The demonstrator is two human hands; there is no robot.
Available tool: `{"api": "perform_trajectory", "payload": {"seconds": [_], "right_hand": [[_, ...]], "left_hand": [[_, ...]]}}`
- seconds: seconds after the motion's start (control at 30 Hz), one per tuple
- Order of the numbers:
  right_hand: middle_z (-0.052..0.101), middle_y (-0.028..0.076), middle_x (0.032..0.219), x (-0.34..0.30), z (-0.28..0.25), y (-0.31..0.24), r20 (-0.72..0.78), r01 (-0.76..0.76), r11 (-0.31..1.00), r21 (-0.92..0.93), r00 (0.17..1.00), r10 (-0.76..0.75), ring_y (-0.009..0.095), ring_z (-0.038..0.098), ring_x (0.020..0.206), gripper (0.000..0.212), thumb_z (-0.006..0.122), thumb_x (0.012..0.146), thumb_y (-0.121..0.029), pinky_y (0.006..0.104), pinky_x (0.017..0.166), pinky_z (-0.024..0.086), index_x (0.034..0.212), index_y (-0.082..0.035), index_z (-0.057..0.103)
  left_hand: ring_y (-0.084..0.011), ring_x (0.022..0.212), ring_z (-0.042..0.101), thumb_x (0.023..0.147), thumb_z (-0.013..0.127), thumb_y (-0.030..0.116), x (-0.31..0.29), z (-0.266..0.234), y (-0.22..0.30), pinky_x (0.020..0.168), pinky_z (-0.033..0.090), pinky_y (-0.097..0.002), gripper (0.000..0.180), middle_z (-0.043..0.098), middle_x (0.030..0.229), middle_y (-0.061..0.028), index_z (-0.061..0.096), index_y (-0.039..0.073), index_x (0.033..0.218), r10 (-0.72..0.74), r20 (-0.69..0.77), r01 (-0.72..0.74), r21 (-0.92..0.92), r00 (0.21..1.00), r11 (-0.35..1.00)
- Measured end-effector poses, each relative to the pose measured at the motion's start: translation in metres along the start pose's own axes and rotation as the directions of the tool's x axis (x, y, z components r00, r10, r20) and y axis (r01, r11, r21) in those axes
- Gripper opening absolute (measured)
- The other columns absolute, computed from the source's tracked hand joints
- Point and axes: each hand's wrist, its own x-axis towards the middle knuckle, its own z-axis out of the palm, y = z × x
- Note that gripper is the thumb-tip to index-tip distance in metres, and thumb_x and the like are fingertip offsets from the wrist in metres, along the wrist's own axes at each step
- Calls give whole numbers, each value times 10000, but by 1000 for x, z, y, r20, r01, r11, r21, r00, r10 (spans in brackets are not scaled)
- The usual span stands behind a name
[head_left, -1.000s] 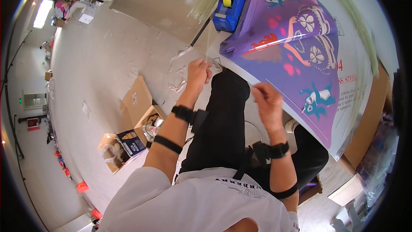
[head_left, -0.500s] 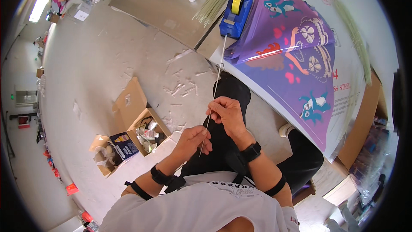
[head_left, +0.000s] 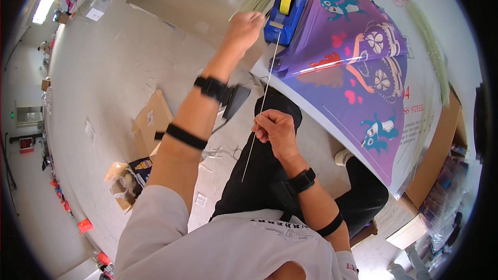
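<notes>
While our right grip [head_left: 277, 130] pinches a thin rod [head_left: 267, 83] between thumb and fingers at mid-frame, our left grip [head_left: 245, 28] is raised just beside the dispenser [head_left: 293, 18] at upper centre. Its fingers look curled, but they are blurred, and we cannot tell whether they hold anything. The rod slants from the dispenser's front down to a free end over our leg [head_left: 259, 166]; whether its upper end touches the dispenser we cannot tell. Right of the dispenser, a purple sheet [head_left: 340, 80] lies on the desk [head_left: 419, 80], one side running close along the desk's slanting edge. Our right grip is just off that edge. For moving, we have the floor [head_left: 98, 72] spreading across the left of the frame, with an open box [head_left: 142, 127] left of our left arm.
</notes>
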Motion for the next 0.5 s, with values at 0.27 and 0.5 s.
{"api": "perform_trajectory", "payload": {"seconds": [0.27,0.5], "right_hand": [[617,47,647,2,8,0,-7,8,998,-58,1000,-8,59,515,502,153,585,872,-97,191,443,387,754,-10,629],[639,41,638,5,1,0,-69,37,998,-46,997,-40,46,524,515,144,601,833,-78,181,474,395,710,-18,648]], "left_hand": [[-163,572,609,704,699,150,61,16,-6,478,438,-284,176,617,645,-85,647,-2,775,-127,341,276,-433,931,858],[-106,429,387,754,678,140,-11,-2,41,401,256,-280,206,448,520,3,563,68,600,-174,266,248,-281,948,927]]}}
